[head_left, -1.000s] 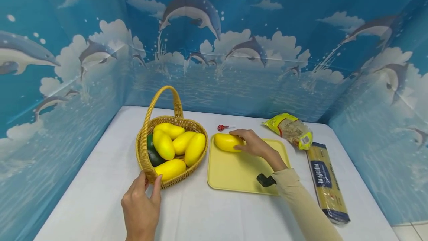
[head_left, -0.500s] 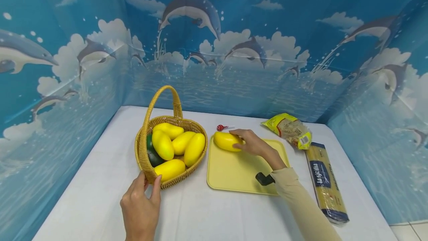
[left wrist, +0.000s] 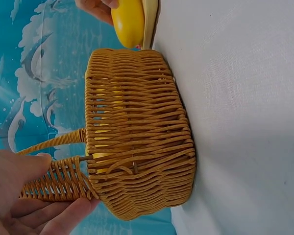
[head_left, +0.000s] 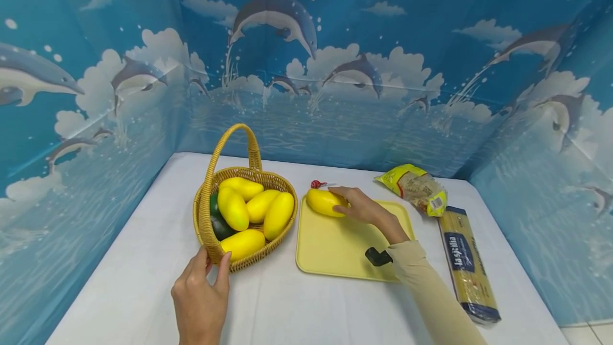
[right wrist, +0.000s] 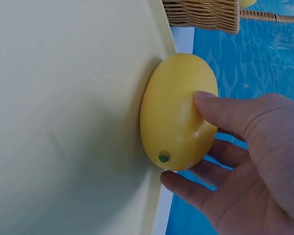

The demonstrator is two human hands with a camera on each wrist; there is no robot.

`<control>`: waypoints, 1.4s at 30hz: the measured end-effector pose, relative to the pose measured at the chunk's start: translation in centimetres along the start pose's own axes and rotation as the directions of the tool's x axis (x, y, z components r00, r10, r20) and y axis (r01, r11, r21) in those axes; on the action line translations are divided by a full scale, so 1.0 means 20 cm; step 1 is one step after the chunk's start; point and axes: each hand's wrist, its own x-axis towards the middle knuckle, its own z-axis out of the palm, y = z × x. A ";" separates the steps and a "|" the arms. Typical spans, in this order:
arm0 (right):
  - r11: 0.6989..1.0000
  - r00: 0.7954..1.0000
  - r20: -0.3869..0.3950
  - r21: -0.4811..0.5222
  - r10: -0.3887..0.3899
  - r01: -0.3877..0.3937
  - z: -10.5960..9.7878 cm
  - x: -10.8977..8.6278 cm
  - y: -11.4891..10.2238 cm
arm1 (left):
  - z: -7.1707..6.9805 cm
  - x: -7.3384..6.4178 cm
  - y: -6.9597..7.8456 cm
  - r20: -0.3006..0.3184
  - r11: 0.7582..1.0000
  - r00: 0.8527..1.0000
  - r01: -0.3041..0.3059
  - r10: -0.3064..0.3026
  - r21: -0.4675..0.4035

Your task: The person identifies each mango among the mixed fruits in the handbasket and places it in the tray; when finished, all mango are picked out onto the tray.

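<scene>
Right hand point(head_left: 360, 206) unmoved on mango point(head_left: 321, 202), lollipop point(head_left: 316, 184) behind tray point(head_left: 335, 252), bag point(head_left: 417, 187) beside packet point(head_left: 470, 276)

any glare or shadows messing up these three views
Right wrist: dim, with a broad soft shadow across the tray and small glints on the yellow mango; left wrist: also dim, the white tablecloth darker near the basket; head: brighter, with a pale sheen on the left of the dolphin backdrop.

Under the right hand point(head_left: 365, 209), the mango point(head_left: 322, 203) has been turned very slightly, its left end brought marginally farther back; the head view has been shifted a little.
</scene>
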 end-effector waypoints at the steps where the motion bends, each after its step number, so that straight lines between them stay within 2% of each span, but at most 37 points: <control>1: 1.000 1.000 0.003 0.001 0.001 -0.001 0.00 0.00 0.00 | 0.00 0.00 0.00 0.002 1.000 1.000 0.002 -0.002 0.001; 13: 0.997 0.998 0.001 0.006 -0.071 0.071 0.00 0.00 0.02 | 0.00 0.00 0.01 0.014 1.000 1.000 0.006 -0.006 0.010; 26: 0.999 0.999 0.012 -0.004 -0.051 0.051 -0.01 0.01 0.01 | -0.01 0.01 0.01 0.014 1.000 1.000 0.020 -0.020 0.019; 32: 0.999 0.999 0.019 0.013 -0.032 0.031 -0.01 0.02 0.01 | -0.01 0.00 0.02 0.018 0.999 0.999 0.046 -0.046 0.026; 42: 1.000 1.000 -0.008 -0.001 -0.006 0.006 -0.02 -0.01 0.00 | -0.01 -0.01 0.02 0.025 0.998 0.998 0.058 -0.059 0.029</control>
